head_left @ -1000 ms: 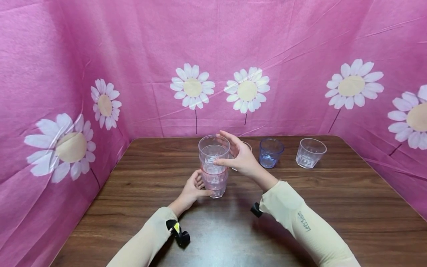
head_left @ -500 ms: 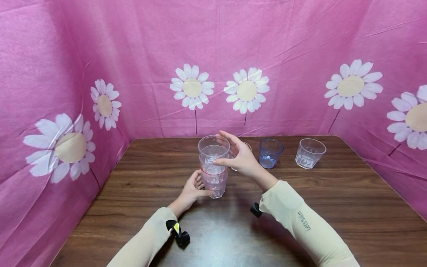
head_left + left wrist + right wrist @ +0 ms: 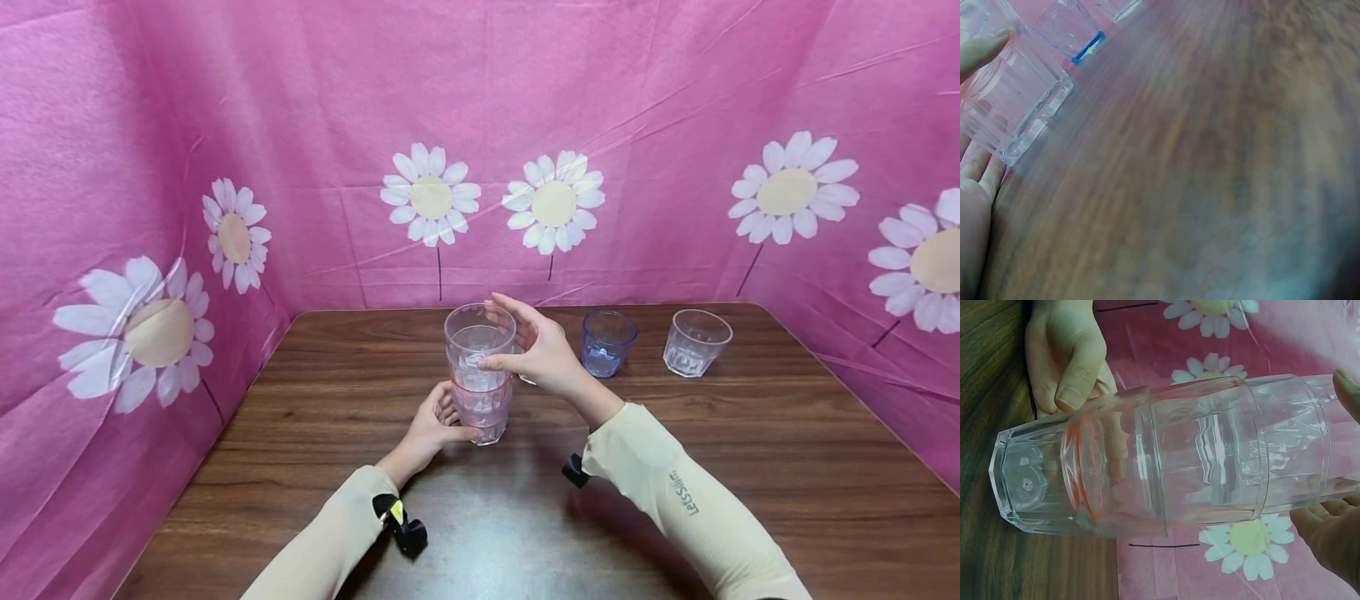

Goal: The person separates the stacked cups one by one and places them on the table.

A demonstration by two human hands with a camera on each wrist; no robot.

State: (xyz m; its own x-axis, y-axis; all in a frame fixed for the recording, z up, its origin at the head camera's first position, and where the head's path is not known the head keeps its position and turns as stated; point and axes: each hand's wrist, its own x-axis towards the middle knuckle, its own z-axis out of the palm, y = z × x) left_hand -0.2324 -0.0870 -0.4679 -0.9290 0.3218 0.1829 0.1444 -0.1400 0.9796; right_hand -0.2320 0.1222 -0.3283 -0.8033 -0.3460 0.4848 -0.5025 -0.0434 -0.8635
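Note:
A stack of several nested tumblers (image 3: 481,404), clear ones with pink-tinted ones among them, stands upright at the table's middle. Low on the stack, my left hand (image 3: 429,429) grips the bottom tumbler, thumb in front and fingers round the far side. My right hand (image 3: 547,358) holds the clear top tumbler (image 3: 467,340) from the right, its thumb on the near wall and fingers behind the rim. In the right wrist view the stack (image 3: 1210,456) lies sideways across the picture, its faceted base close over the wood. The left wrist view shows the faceted clear base (image 3: 1029,128) beside my left thumb (image 3: 982,53).
To the right stand a blue tumbler (image 3: 609,343) and a clear tumbler (image 3: 697,343). Another glass (image 3: 528,379) is mostly hidden behind my right hand. The brown wooden table (image 3: 337,383) ends at a pink flowered cloth (image 3: 480,83) at the back and sides.
Both hands keep the same hold, and the stack stays in place. The whole view has shifted very slightly.

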